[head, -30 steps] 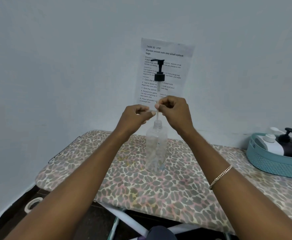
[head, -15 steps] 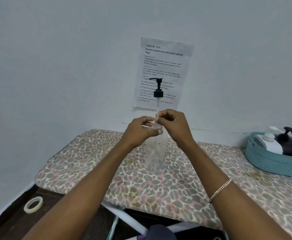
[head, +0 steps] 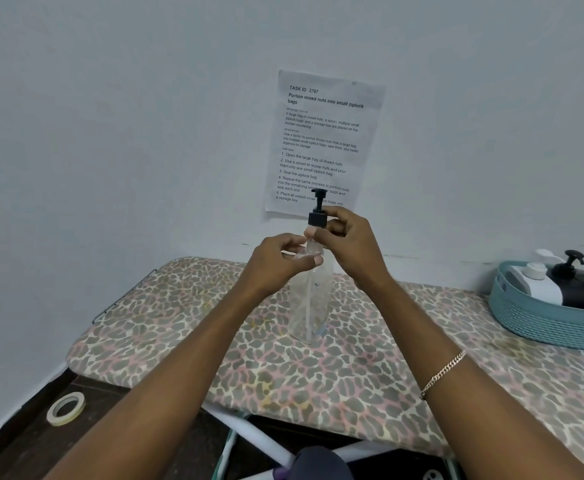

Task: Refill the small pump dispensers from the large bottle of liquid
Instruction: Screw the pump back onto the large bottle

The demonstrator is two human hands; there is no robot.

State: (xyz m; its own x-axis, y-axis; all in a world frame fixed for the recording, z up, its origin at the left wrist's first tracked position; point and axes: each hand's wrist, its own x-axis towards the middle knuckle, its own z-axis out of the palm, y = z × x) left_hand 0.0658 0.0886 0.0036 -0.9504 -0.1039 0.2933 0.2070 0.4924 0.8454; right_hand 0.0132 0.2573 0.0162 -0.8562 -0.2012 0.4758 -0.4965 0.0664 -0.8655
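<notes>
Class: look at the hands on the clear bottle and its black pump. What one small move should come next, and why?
Probably lower the black pump the last bit until its collar meets the neck of the clear bottle. The right hand pinches the collar just above the neck, its tube already runs down inside, and the left hand steadies the neck.

Soft, even, slightly bluish light falls across the pale wall [head: 110,133] and the patterned surface [head: 186,341] with barely any shadow, the wide lens bends the frame's edges (the surface's rim bows noticeably), and small print on the paper sheet [head: 325,140] smears softly.
</notes>
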